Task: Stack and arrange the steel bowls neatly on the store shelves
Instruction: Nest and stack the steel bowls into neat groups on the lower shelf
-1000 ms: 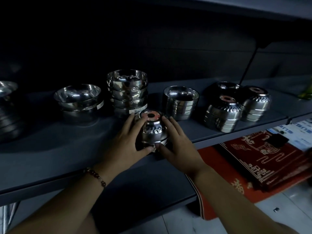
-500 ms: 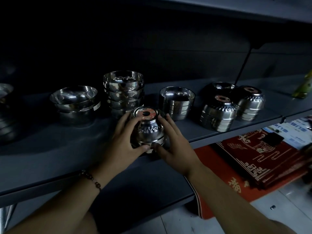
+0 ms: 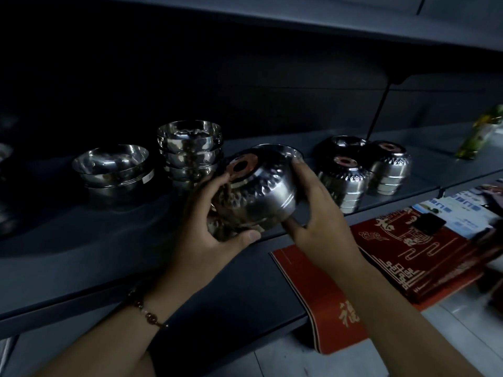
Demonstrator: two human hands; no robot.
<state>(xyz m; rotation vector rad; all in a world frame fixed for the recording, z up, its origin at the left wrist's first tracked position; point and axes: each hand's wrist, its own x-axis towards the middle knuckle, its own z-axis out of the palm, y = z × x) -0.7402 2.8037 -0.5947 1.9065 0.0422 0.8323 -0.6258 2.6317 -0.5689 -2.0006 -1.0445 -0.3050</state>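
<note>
While grey shelf (image 3: 81, 257) carries bowl stacks, both hands hold tilted patterned bowl stack (image 3: 261, 197) above its front edge, base sticker facing up-left. Upright stack (image 3: 190, 151) behind; wide bowls (image 3: 111, 167) left; inverted stacks (image 3: 364, 170) right. Left hand (image 3: 206, 229) grips left side, right hand (image 3: 318, 213) clasps rim side. Bead bracelet (image 3: 147, 314) on left wrist.
</note>
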